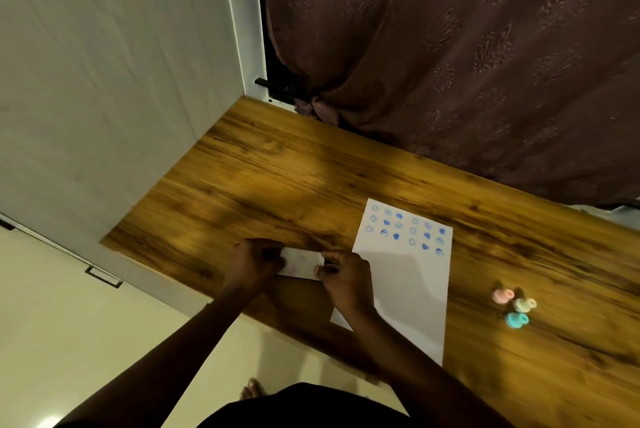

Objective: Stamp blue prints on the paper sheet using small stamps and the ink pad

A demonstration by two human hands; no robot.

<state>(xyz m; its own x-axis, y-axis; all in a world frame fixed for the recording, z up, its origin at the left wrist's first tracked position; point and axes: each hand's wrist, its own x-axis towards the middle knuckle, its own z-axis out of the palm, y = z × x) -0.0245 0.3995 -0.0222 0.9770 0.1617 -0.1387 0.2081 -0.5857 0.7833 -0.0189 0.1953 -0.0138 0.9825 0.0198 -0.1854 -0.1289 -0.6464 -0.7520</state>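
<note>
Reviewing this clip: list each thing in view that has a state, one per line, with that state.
Paper sheet: flat on the table, blue prints on its far part only, near part blank.
White case: held between both hands; open or closed, cannot tell.
Left hand: gripping the case's left end.
Right hand: gripping its right end.
Three small stamps: clustered on the table right of the sheet, untouched.
Curtain: drawn, bunched at the table corner.

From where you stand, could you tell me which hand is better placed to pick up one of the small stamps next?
The right hand: the stamps sit on its side, beyond the paper sheet. The left hand is farther.
</note>
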